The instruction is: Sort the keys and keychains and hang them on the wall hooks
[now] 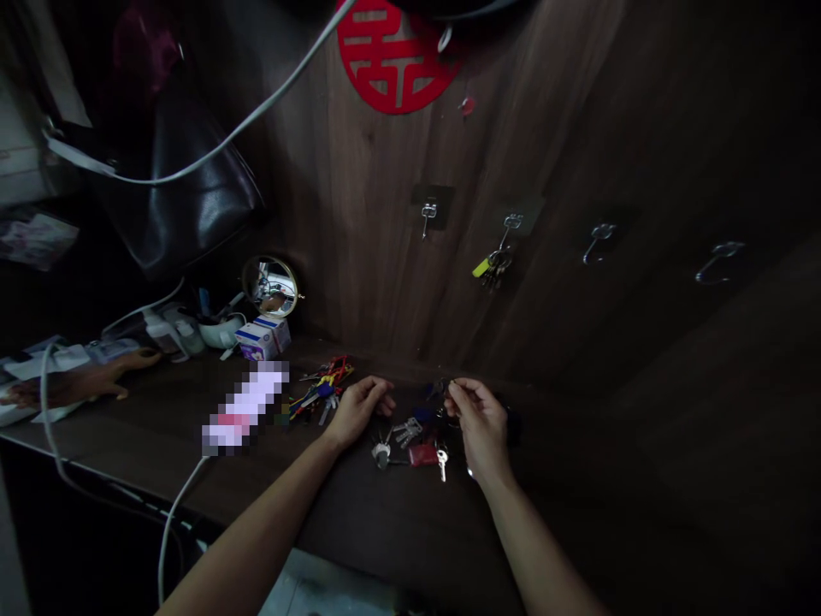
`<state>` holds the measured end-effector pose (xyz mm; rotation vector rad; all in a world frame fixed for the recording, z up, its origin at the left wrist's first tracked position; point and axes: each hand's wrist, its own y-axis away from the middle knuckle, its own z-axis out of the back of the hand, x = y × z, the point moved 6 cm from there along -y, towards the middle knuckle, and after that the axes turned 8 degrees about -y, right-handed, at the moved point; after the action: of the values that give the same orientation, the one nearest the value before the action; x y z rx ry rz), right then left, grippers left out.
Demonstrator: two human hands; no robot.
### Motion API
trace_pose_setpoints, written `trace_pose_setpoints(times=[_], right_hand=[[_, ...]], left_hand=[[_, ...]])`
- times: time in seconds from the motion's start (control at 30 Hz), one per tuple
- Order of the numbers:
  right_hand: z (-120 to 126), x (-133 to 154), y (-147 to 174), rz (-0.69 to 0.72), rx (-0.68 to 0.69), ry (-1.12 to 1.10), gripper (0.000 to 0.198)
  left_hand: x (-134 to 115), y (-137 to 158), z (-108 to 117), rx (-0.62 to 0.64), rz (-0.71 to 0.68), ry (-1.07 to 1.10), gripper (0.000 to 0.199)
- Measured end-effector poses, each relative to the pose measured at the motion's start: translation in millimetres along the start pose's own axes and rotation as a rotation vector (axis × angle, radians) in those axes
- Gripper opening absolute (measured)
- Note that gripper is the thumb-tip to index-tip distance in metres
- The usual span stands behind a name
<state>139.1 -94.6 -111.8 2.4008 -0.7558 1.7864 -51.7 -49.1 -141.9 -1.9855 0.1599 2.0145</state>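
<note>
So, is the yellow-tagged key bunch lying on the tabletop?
No, the yellow-tagged key bunch hangs from a metal hook on the wooden panel.

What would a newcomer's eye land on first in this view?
Probably the bright red, round, cut-out ornament at the top of the dark wood-grain wall panel. Next, the bright whitish, pixelated patch on the dark desktop, left of the bare left hand. Then the shiny silver metal keys lying between that hand and the bare right hand.
</note>
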Motion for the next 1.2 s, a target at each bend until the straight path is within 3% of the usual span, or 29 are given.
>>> trace_pose_setpoints(times=[0.37,0.53,0.7,0.97,1.2], right_hand=[[-8,89,-48,0.258,0.018,0.259,0.021],[-20,132,-81,0.392,-0.027,0.196,0.017],[-32,161,-110,0.433,-0.098,0.134,0.012],[-39,167,-139,0.382,-0.202,0.156,0.006],[-37,156,-134,0.359,-0.211,0.199,0.008]], left_hand=[[-4,-1,0,-0.016,0.018,0.026,0.036],[-4,0,1,-0.031,0.012,0.021,0.036],[-7,1,1,-0.036,-0.001,0.007,0.036],[-7,1,0,-0.034,0.008,0.016,0.037],[-5,-1,1,-0.034,0.014,0.019,0.036]])
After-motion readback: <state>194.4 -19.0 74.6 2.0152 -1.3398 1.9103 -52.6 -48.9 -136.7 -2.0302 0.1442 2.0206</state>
